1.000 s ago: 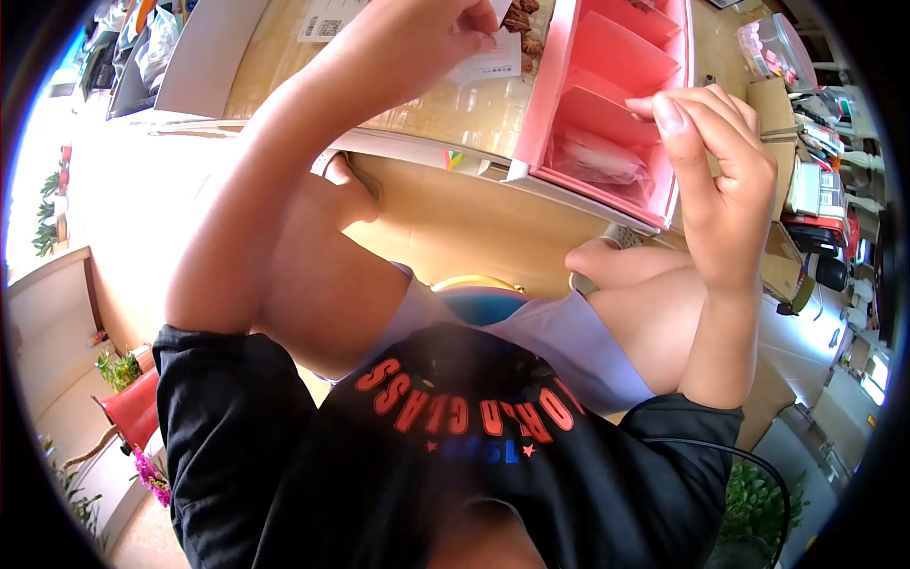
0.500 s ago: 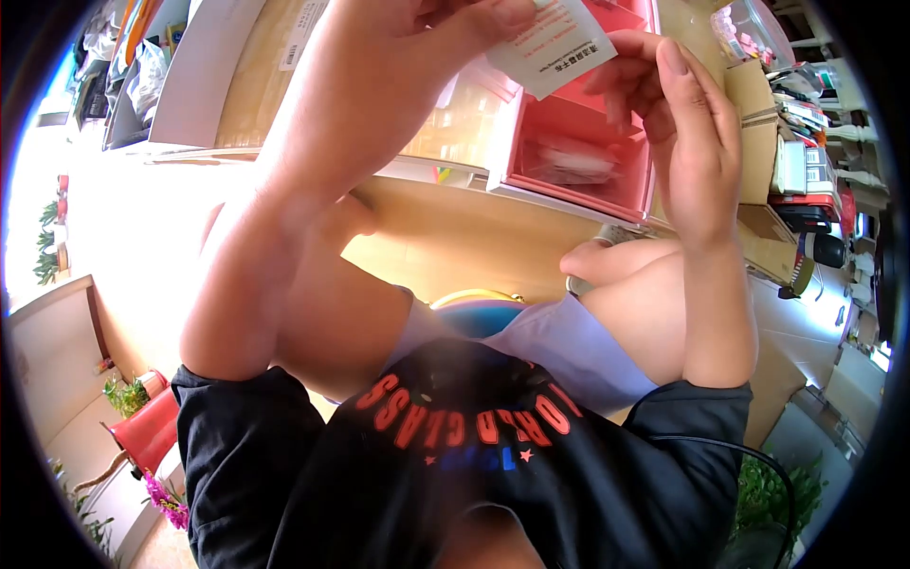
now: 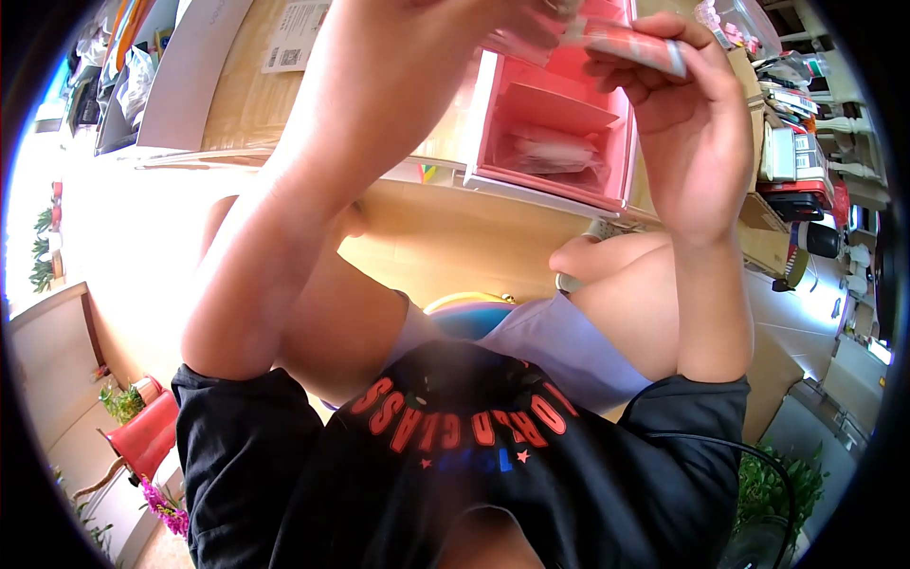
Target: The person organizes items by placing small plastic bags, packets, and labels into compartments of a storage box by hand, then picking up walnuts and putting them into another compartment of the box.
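A small white and red paper sachet (image 3: 633,47) is stretched between my two hands over the pink box, seen nearly edge-on. My right hand (image 3: 697,128) pinches its right end between thumb and curled fingers. At the top edge of the view, my left hand (image 3: 455,33) is closed around the sachet's left end; its fingers are blurred and partly cut off. Below them the pink divided box (image 3: 552,192) stands open. Thin clear packets (image 3: 555,155) lie in its near compartment, in front of a pink divider (image 3: 559,104).
A white label with a barcode (image 3: 296,36) lies on the wooden table (image 3: 248,100) to the left, beside a white panel (image 3: 194,71). At right are a cardboard box (image 3: 758,242), stacked small goods (image 3: 796,156) and a clear tub of pink pieces (image 3: 744,27).
The sachet has turned from showing its printed white face to edge-on. My right hand has closed on its right end. The box appears slightly further left and lower in view.
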### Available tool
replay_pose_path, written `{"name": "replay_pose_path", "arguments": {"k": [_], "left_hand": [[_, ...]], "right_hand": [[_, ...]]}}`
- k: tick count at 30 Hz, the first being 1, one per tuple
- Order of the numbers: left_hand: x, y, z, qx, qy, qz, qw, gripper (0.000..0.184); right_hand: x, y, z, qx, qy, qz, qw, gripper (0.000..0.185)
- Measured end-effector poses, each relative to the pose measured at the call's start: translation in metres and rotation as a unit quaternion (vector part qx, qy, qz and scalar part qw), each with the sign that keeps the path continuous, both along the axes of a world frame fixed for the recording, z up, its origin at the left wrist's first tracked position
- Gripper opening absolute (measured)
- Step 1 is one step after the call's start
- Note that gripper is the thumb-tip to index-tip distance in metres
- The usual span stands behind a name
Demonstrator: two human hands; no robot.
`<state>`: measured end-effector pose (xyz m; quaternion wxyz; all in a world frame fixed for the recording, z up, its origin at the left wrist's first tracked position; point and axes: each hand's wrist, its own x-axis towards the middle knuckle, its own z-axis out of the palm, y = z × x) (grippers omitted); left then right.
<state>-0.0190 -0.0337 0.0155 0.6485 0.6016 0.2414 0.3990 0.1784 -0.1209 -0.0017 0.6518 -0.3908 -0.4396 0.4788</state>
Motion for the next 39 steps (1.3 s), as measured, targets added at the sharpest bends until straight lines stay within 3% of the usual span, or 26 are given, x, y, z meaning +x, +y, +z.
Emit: {"name": "replay_pose_path", "arguments": {"k": [2, 5, 11, 13, 16, 20, 23, 27, 33, 39], "left_hand": [[0.001, 0.003, -0.003, -0.002, -0.023, 0.014, 1.000, 0.020], [0.000, 0.004, -0.005, 0.011, -0.022, 0.021, 0.999, 0.026], [0.003, 0.009, -0.006, -0.003, 0.013, 0.019, 1.000, 0.042], [0.003, 0.006, -0.002, -0.013, 0.008, 0.011, 1.000, 0.042], [0.004, 0.000, 0.005, -0.038, 0.022, 0.015, 0.999, 0.039], [0.006, -0.003, 0.008, -0.063, 0.032, 0.037, 0.997, 0.032], [0.005, -0.001, 0.004, -0.095, 0.021, 0.044, 0.994, 0.028], [0.007, 0.008, -0.008, -0.131, 0.022, 0.040, 0.990, 0.024], [0.003, 0.002, -0.002, -0.117, 0.029, 0.011, 0.993, 0.022], [0.007, 0.000, -0.008, -0.096, -0.002, -0.046, 0.994, 0.017]], "right_hand": [[0.013, -0.001, -0.001, 0.019, -0.011, 0.001, 1.000, 0.031], [0.028, 0.000, -0.011, 0.033, -0.151, -0.040, 0.987, 0.028], [-0.006, -0.007, 0.007, 0.008, -0.187, -0.101, 0.977, 0.027], [0.012, -0.009, -0.002, -0.006, -0.257, -0.100, 0.961, 0.025], [0.011, -0.011, -0.006, -0.006, -0.261, -0.133, 0.956, 0.023], [0.001, -0.016, -0.003, -0.010, -0.278, -0.102, 0.955, 0.004], [0.007, -0.018, -0.011, 0.017, -0.398, -0.065, 0.915, 0.008], [0.007, -0.017, -0.015, 0.097, -0.539, -0.102, 0.831, 0.017], [0.002, -0.024, -0.022, 0.092, -0.585, -0.105, 0.799, 0.013], [0.005, -0.023, -0.017, 0.028, -0.330, -0.107, 0.938, 0.018]]}}
